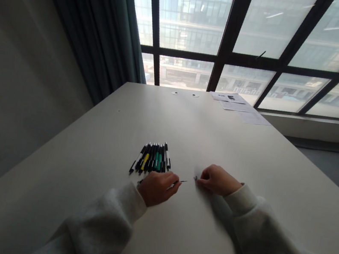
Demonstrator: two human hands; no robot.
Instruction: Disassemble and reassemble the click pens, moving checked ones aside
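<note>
Left hand point(159, 188) grips 1 pen point(183, 181); right hand point(217, 180) pinches 1 tiny piece point(196, 178). A loose pinch could drop it; a bump could scatter the lined-up pens point(156, 159).

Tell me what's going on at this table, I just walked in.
The left hand holds a slim dark pen-like piece, its thin tip pointing toward the right hand. The right hand pinches something small, too tiny to make out, with a gap between it and that tip. Just beyond the left hand, a row of pens, mostly dark with some green, yellow and white, lies on the white table.
</note>
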